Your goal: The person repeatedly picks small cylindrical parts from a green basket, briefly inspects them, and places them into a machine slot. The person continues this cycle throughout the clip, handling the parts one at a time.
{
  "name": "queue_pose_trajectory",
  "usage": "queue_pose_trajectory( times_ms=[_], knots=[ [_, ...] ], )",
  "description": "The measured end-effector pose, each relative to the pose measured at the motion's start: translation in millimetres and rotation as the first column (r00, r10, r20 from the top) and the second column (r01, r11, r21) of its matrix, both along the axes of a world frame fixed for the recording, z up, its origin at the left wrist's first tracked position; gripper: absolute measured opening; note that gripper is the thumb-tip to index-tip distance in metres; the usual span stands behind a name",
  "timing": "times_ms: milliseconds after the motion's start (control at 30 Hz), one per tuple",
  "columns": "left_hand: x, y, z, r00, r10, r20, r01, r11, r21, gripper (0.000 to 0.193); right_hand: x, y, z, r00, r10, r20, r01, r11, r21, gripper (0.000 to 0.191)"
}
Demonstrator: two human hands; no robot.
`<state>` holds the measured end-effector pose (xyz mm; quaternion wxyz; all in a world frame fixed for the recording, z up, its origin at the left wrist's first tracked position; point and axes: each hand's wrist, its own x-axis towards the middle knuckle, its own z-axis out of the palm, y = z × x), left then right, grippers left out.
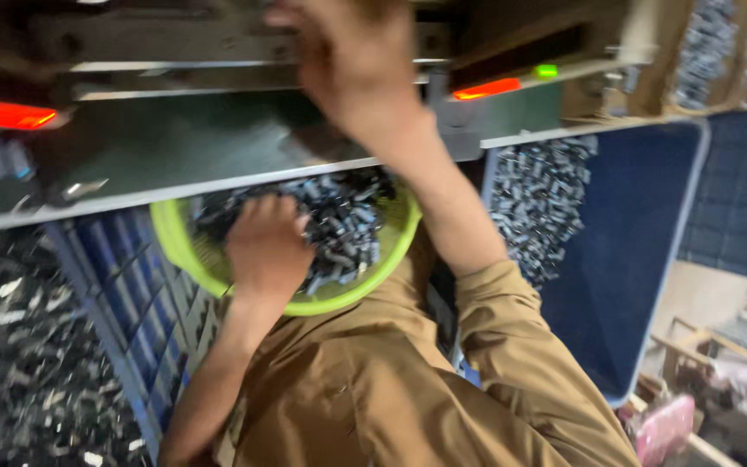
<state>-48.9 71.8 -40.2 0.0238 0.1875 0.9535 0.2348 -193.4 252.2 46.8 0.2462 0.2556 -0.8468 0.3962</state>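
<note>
A lime-green round basket (175, 238) sits on my lap, filled with several small dark metal parts (343, 225). My left hand (265, 246) is down in the basket with its fingers curled into the pile; what it grips is hidden. My right hand (352, 65) reaches up and forward over the grey machine table (175, 151), toward the press at the top. It is motion-blurred, and I cannot tell whether it holds a part.
Red lights (2, 114) and a green light (546, 71) glow on the machine. A blue crate (633, 259) with more metal parts stands at the right. Another blue crate (131, 320) and loose metal scraps (19, 346) lie at the left.
</note>
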Motion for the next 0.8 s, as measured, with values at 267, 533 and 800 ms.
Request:
queue_pose_trajectory(
  times_ms=[267,533,800],
  knots=[
    [21.2,-52.6,40.2,0.612,-0.143,0.778,-0.484,0.710,0.511,0.030,99.7,-12.0,6.6,0.965,0.255,-0.060,-0.259,0.963,-0.071,0.029],
    [25.0,-47.6,42.4,0.743,-0.301,0.598,-0.390,0.531,0.752,0.014,204.6,-34.2,-54.1,0.591,0.192,0.783,0.366,0.801,-0.473,0.025],
    [0.3,-22.9,71.3,0.946,-0.084,0.314,-0.157,0.728,0.667,0.012,178.7,-11.9,-30.9,0.847,0.222,0.483,0.032,0.886,-0.463,0.031]
  ],
)
